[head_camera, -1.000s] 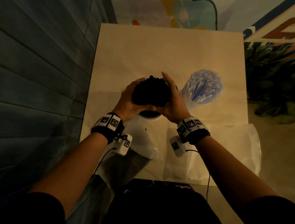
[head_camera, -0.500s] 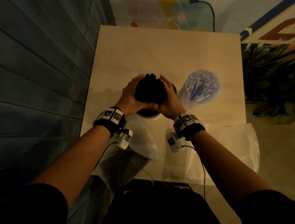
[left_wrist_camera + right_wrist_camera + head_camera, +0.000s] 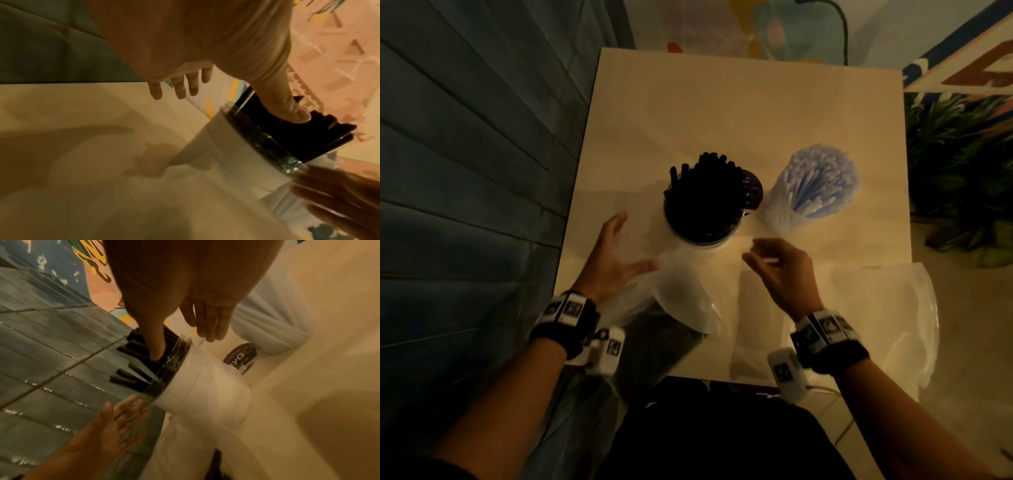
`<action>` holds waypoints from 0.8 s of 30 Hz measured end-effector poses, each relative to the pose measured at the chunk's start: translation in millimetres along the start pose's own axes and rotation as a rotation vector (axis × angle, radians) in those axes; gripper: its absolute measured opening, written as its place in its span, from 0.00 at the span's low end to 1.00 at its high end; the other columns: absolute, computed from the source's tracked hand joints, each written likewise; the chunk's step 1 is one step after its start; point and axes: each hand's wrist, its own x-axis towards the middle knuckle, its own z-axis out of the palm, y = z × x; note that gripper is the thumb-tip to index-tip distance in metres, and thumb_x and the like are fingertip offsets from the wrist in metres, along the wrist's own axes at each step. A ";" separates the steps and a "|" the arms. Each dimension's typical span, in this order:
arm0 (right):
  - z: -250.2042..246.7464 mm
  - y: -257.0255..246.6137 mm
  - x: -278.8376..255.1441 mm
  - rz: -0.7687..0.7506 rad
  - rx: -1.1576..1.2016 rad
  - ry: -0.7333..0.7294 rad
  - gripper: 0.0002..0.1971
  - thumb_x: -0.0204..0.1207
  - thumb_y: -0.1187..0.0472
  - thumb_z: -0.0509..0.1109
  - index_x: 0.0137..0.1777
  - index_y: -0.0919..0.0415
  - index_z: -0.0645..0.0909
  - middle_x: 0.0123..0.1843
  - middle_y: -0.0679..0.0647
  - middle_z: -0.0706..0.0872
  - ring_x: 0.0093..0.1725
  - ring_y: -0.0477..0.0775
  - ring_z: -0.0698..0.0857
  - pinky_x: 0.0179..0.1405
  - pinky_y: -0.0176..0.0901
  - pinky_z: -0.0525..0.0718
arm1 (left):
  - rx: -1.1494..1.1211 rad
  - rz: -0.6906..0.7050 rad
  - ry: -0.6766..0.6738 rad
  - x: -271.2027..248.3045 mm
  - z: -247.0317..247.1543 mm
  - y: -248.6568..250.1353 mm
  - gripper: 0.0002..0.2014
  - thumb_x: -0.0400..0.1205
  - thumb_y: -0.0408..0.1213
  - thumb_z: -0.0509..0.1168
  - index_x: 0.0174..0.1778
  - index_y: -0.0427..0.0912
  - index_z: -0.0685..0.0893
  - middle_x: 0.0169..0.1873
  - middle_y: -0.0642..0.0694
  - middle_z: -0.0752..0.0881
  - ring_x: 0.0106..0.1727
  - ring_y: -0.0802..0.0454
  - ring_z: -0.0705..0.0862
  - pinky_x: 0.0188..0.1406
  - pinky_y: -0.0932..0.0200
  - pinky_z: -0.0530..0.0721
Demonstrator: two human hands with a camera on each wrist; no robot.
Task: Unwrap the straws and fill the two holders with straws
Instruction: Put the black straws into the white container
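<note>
Hands both off the load, head view. Left hand [image 3: 616, 260] sits at 8 o'clock of the left holder [image 3: 702, 236], fingers spread and straight, thumb pointing toward the holder base, gripping nothing. Right hand [image 3: 780, 270] sits at 4 o'clock of the same holder, fingers loosely curled, motion-blurred; nothing visible between them. Neither hand touches the holder in the head view.

Left holder: clear rim, white body, upright near table [image 3: 722, 113] centre, packed with black straws [image 3: 705, 195] standing on end. Right holder [image 3: 784, 212] at 3 o'clock of it, just beside, filled with white-and-blue straws [image 3: 818, 181] that fan outward. Small dark round labelled object [image 3: 856, 190] between the two, partly hidden.

Clear plastic wrappers [image 3: 681, 301] lie flat at the table's 6 o'clock edge, one under each wrist; another [image 3: 887, 315] hangs over the right corner.
</note>
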 end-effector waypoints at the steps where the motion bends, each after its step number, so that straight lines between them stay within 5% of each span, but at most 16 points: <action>1: 3.8 6.0 -12.0 0.026 -0.029 -0.017 0.13 0.79 0.54 0.74 0.61 0.57 0.85 0.50 0.48 0.89 0.48 0.42 0.88 0.49 0.36 0.88 | 0.014 -0.052 -0.006 -10.7 -2.3 -17.9 0.60 0.57 0.61 0.81 0.84 0.54 0.58 0.83 0.53 0.63 0.82 0.53 0.63 0.80 0.46 0.67; 7: 63.6 28.1 -22.9 0.224 -0.175 -0.458 0.10 0.85 0.60 0.64 0.54 0.56 0.87 0.48 0.48 0.90 0.43 0.44 0.87 0.52 0.43 0.87 | 0.372 -0.322 -0.258 -32.4 20.8 -92.5 0.58 0.53 0.80 0.69 0.78 0.51 0.72 0.76 0.50 0.76 0.75 0.47 0.75 0.75 0.44 0.74; 8: 74.5 26.6 -20.4 0.239 -0.233 -0.560 0.11 0.84 0.61 0.63 0.49 0.57 0.88 0.45 0.49 0.89 0.41 0.45 0.85 0.49 0.41 0.85 | 0.378 -0.334 -0.272 -32.7 27.2 -96.7 0.52 0.57 0.79 0.69 0.74 0.50 0.77 0.72 0.48 0.80 0.72 0.46 0.78 0.73 0.45 0.76; 10: 93.3 21.1 -17.2 0.305 -0.280 -0.643 0.15 0.81 0.63 0.63 0.34 0.59 0.84 0.35 0.51 0.86 0.34 0.47 0.82 0.39 0.37 0.79 | 0.240 -0.309 -0.219 -35.8 39.1 -92.6 0.28 0.73 0.62 0.74 0.65 0.51 0.83 0.64 0.48 0.86 0.67 0.47 0.82 0.70 0.48 0.79; 12: 106.5 17.8 -13.7 0.379 -0.259 -0.595 0.17 0.82 0.61 0.61 0.38 0.67 0.86 0.38 0.58 0.87 0.37 0.56 0.84 0.37 0.40 0.76 | 0.074 -0.280 -0.198 -43.1 47.1 -79.7 0.09 0.83 0.43 0.70 0.59 0.56 0.84 0.57 0.53 0.88 0.64 0.51 0.83 0.68 0.52 0.78; 15: 116.3 11.4 -12.7 0.433 -0.215 -0.473 0.20 0.87 0.52 0.58 0.45 0.70 0.81 0.46 0.62 0.85 0.44 0.60 0.82 0.43 0.44 0.72 | -0.089 -0.197 -0.200 -55.5 46.1 -64.0 0.14 0.86 0.38 0.65 0.69 0.48 0.81 0.62 0.53 0.87 0.66 0.59 0.83 0.69 0.56 0.78; 18: 121.7 7.9 -16.9 0.369 -0.164 -0.413 0.13 0.88 0.57 0.59 0.57 0.65 0.80 0.59 0.64 0.85 0.59 0.64 0.83 0.53 0.45 0.74 | -0.156 -0.171 -0.199 -65.3 46.2 -57.4 0.16 0.87 0.34 0.63 0.71 0.45 0.79 0.62 0.54 0.87 0.64 0.66 0.83 0.60 0.72 0.80; 20: 124.8 6.1 -21.6 0.317 -0.132 -0.365 0.13 0.87 0.59 0.60 0.65 0.63 0.80 0.64 0.59 0.84 0.65 0.60 0.81 0.61 0.45 0.73 | -0.162 -0.152 -0.203 -68.4 48.6 -55.2 0.16 0.86 0.32 0.64 0.71 0.46 0.79 0.61 0.54 0.87 0.63 0.66 0.83 0.61 0.71 0.80; 24: 125.5 8.1 -23.7 0.232 -0.033 -0.295 0.05 0.83 0.56 0.67 0.46 0.51 0.83 0.45 0.48 0.87 0.48 0.51 0.84 0.49 0.45 0.77 | -0.146 -0.155 -0.180 -66.0 43.3 -51.4 0.15 0.83 0.36 0.69 0.65 0.47 0.83 0.56 0.55 0.89 0.58 0.65 0.86 0.58 0.63 0.83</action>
